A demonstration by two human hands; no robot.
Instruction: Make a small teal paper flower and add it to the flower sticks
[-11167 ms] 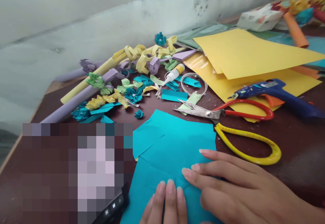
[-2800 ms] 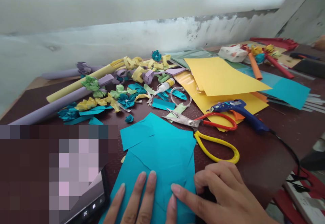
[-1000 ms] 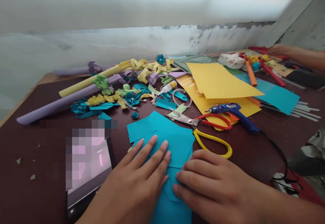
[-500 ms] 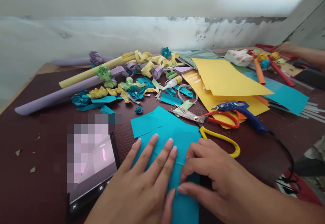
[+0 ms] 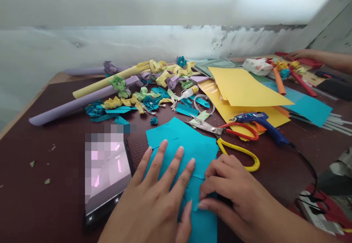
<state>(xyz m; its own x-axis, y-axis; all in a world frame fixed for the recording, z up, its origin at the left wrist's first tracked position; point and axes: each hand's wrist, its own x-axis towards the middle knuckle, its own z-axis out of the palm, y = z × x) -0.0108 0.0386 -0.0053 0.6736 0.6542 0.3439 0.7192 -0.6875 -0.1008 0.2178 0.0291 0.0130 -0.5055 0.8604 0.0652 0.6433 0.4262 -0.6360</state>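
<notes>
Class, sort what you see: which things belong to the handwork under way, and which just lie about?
Handwork: blue paper, touched by left hand and right hand.

Seemingly lying about: scissors, glue gun, glue bottle, phone, yellow sheets.

The folded paper [image 5: 207, 147] is plain turquoise, and the desk [image 5: 63, 155] dark maroon. The scissors [image 5: 214, 130] have silver blades, one red handle and one yellow. The glue gun [image 5: 261, 122] is blue with a black cord [image 5: 309, 164]. Plain yellow sheets [image 5: 247, 89] show, as do lilac [image 5: 66, 104] and pale yellow [image 5: 104, 84] paper tubes. The glue bottle [image 5: 189, 93] is white with a yellow part, and the wall [image 5: 137, 41] whitish with dark blotches.
</notes>
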